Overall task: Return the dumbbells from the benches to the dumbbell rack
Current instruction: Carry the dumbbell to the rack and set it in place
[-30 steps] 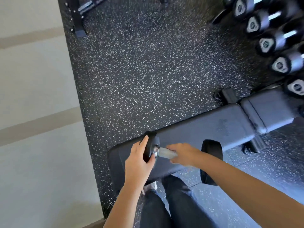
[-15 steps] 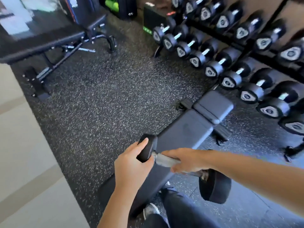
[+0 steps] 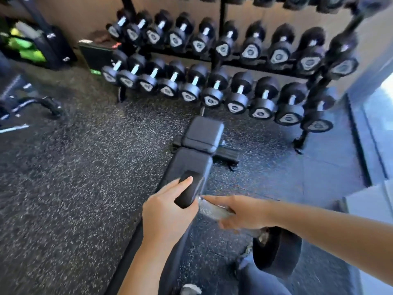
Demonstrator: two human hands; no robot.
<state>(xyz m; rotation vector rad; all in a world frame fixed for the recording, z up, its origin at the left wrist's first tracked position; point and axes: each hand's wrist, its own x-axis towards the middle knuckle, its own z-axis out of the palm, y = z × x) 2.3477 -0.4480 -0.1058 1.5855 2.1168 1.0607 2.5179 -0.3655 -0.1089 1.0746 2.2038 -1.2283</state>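
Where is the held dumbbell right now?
In the head view, lower centre: the dumbbell is held across the near end of the bench, left hand on one head, right hand round the handle, the rack beyond.

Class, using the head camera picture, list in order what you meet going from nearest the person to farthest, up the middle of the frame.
Held dumbbell, gripped by the left hand and right hand → bench end pad → lower rack row of dumbbells → upper rack row → wall.
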